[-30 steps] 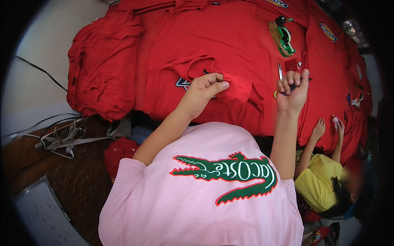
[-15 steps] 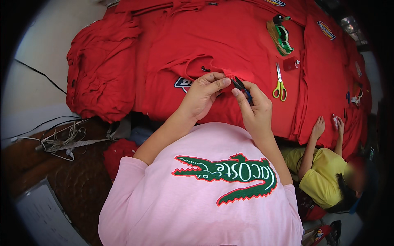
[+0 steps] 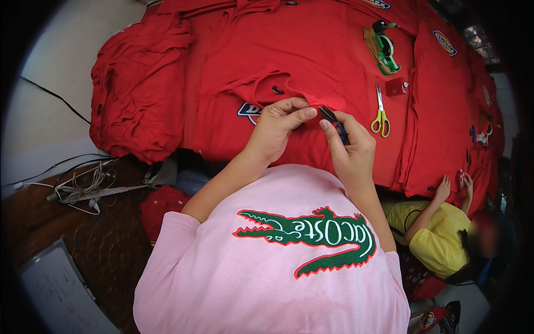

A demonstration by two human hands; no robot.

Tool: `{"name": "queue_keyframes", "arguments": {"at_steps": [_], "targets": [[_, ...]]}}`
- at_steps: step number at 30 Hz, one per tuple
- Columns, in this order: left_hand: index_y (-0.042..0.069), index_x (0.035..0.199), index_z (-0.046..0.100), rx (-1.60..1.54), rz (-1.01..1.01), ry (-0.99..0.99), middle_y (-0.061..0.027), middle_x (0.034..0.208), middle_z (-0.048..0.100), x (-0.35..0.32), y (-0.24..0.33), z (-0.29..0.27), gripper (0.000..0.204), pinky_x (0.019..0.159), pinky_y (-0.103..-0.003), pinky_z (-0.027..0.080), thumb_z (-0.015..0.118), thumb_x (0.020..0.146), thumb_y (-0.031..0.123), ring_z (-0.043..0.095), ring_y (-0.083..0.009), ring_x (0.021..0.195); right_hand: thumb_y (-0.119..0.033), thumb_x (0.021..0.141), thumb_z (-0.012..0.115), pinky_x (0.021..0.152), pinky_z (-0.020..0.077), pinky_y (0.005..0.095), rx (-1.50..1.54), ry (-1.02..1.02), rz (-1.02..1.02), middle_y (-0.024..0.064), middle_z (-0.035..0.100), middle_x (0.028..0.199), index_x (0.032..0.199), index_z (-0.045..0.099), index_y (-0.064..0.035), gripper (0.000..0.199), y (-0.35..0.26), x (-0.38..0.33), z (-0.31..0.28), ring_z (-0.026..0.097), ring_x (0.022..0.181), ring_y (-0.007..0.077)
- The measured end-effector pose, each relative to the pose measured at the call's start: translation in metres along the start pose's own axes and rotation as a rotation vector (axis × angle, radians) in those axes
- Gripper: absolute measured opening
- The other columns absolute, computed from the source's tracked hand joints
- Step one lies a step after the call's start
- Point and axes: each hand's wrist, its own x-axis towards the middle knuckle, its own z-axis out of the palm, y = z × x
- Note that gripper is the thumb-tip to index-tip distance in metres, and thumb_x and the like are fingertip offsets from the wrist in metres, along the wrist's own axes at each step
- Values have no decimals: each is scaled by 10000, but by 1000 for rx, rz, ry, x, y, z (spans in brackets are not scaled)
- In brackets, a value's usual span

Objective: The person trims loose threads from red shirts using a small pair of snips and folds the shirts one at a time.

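A red T-shirt (image 3: 278, 50) lies spread in front of me, its collar opening toward me and a black label inside the neck. My left hand (image 3: 281, 125) pinches the shirt's fabric near the collar between thumb and fingers. Close beside it, my right hand (image 3: 350, 136) is closed around small dark thread snips (image 3: 331, 118). The blades of the snips point up and left, near the pinched fabric. A printed patch on the shirt is partly covered by my left hand.
Yellow-handled scissors (image 3: 380, 119), a small red box (image 3: 396, 87) and a green tape dispenser (image 3: 382, 50) lie to the right. A heap of red garments (image 3: 139, 94) rests at the left. At the lower right a co-worker in a yellow shirt (image 3: 439, 239) handles red garments. Bundled cables (image 3: 83, 183) hang lower left.
My right hand and the snips have shifted slightly right and down, away from my left hand. My left hand keeps its pinch. The co-worker's hands have moved a little.
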Motion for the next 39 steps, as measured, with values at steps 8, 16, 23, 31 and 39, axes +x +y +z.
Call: {"name": "queue_keyframes", "arguments": {"at_steps": [8, 16, 23, 31, 39], "targets": [[65, 1008, 769, 1, -4, 0, -20, 1006, 754, 1, 1, 3, 80, 901, -268, 533, 732, 942, 38, 682, -101, 958, -156, 912, 773, 555, 458, 350, 35, -23, 70, 112, 631, 692, 997, 722, 8, 192, -3, 1, -2, 587, 586, 222], [42, 973, 766, 154, 26, 21, 12, 924, 708, 2, 3, 0, 47, 854, -254, 498, 748, 931, 56, 634, -79, 898, -157, 910, 774, 560, 465, 362, -55, 8, -23, 122, 653, 713, 994, 721, 7, 191, -2, 3, -2, 611, 597, 242], [38, 977, 766, 145, -7, 12, 9, 939, 709, 1, 8, -1, 58, 871, -261, 501, 753, 927, 65, 636, -86, 919, -152, 931, 756, 550, 445, 331, 77, -23, 68, 117, 639, 705, 980, 726, -4, 159, 5, 5, -3, 583, 578, 204], [57, 990, 737, 47, -73, 1, 17, 918, 705, 3, 6, 1, 53, 827, -236, 444, 733, 948, 90, 595, -62, 874, -171, 1007, 685, 554, 417, 286, 101, 94, 149, 31, 601, 703, 1018, 708, 12, 184, 18, 11, -5, 515, 617, 97], [150, 890, 579, -121, -86, -6, 47, 910, 662, 7, 10, -5, 128, 862, -258, 469, 632, 984, 82, 605, -68, 871, -226, 1091, 566, 596, 394, 199, 360, 232, 283, -26, 609, 827, 1214, 654, -23, 253, 51, 16, -53, 472, 676, 21]]}}
